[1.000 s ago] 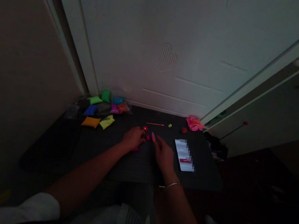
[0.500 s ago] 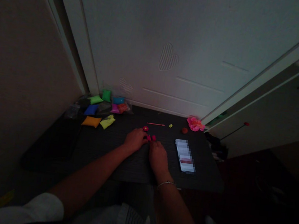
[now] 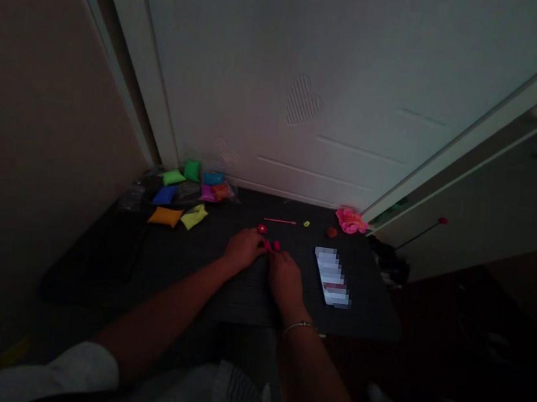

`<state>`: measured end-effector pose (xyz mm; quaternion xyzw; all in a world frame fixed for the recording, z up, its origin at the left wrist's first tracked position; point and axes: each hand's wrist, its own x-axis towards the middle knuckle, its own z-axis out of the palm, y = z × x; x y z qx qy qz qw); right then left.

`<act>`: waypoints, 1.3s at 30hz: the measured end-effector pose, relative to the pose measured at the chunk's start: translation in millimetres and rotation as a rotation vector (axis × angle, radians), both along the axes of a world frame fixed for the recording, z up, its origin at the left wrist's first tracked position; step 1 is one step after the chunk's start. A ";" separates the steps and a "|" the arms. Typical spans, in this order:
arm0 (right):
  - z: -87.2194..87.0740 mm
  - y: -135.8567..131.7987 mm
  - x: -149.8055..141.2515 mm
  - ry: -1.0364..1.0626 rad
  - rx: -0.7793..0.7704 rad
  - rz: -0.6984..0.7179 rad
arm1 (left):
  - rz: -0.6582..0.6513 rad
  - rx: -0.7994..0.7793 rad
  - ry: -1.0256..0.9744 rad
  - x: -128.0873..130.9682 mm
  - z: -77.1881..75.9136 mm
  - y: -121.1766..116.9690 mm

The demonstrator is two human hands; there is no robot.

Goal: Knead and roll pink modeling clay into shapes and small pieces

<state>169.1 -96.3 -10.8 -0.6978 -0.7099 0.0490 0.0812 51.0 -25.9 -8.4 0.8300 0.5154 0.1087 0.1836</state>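
Over the middle of the dark table, my left hand [image 3: 243, 250] and my right hand [image 3: 285, 280] meet at the fingertips. Both are closed in a pinch on a small piece of pink modelling clay [image 3: 267, 245], mostly covered by the fingers. A second pink clay lump [image 3: 276, 245] lies just beyond my right fingertips. Past my left fingers sits a small pink flower shape [image 3: 262, 229] with a pale yellow centre. Farther back are a thin pink stick [image 3: 280, 221] and a tiny yellow clay bit [image 3: 306, 224].
Several coloured clay packets, among them an orange one [image 3: 165, 216] and a yellow one [image 3: 195, 216], lie at the back left. A phone [image 3: 331, 277] with its screen lit rests on the right. Behind it are a reddish-brown lump [image 3: 331, 233] and a pink artificial flower [image 3: 351, 221].
The whole view has shifted very slightly. Both hands stay together at the pink clay, with only small fingertip movement.
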 end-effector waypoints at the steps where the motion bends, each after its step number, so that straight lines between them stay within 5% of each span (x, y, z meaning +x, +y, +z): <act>1: 1.4 -0.3 0.9 0.000 0.004 -0.030 | -0.007 -0.015 -0.004 -0.4 1.7 1.4; 8: 11.1 -27.3 1.6 0.097 0.109 -0.138 | -0.053 -0.013 -0.104 -38.7 16.5 -5.9; 13: -1.5 -49.0 -14.5 0.080 0.061 -0.108 | -0.077 0.015 -0.118 -69.5 3.3 -35.8; 21: -5.2 -46.0 -34.8 0.045 0.000 0.018 | -0.056 0.079 -0.195 -57.7 -19.2 -46.2; 39: -5.1 -42.5 -38.6 0.059 0.016 -0.003 | -0.006 0.097 -0.237 -52.9 -22.9 -51.8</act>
